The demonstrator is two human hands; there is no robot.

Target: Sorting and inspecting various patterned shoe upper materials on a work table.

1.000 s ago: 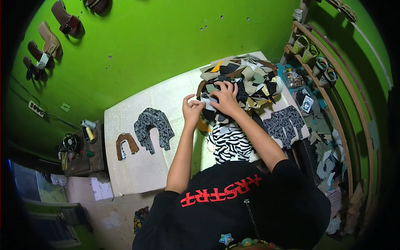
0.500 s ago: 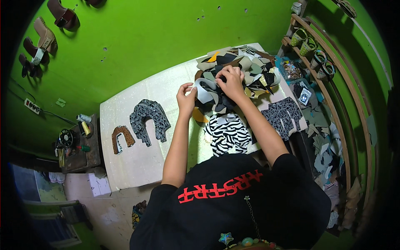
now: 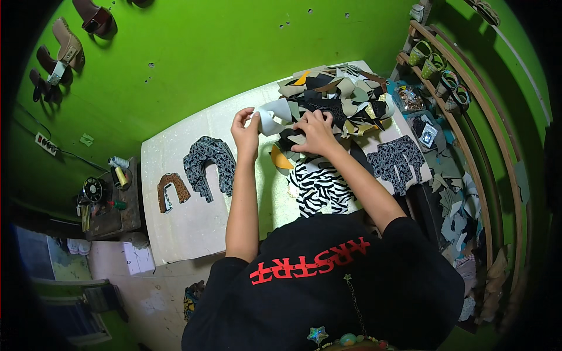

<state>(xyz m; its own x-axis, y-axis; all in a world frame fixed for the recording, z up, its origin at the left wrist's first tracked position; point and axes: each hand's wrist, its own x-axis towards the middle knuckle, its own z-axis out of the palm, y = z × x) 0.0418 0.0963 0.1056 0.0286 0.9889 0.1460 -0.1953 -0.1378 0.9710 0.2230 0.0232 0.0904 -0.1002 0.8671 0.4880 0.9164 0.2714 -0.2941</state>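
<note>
My left hand (image 3: 245, 128) is closed on a curved white piece of sheet material (image 3: 271, 123), pinching it by its left end at the left edge of a heap of scraps. The heap (image 3: 345, 93) is made of many cut pieces in black, olive, beige, brown and orange. My right hand (image 3: 316, 133) rests on the near left part of the heap, fingers bent and thumb apart from them, among dark pieces. Just below it lies zebra-striped material (image 3: 322, 186). What lies under my right palm is hidden.
On the pale table (image 3: 175, 234) sit dark patterned U-shaped pieces (image 3: 205, 155) and a smaller leopard-print one (image 3: 173, 190). More dark patterned pieces (image 3: 398, 164) lie right of my forearm. A wooden rack (image 3: 456, 76) holds sandals at right; a small side table (image 3: 114, 219) stands at left.
My left hand has moved left with the white piece, drawing it partly off the heap. My right hand has come nearer to me, its fingers spreading over the dark scraps.
</note>
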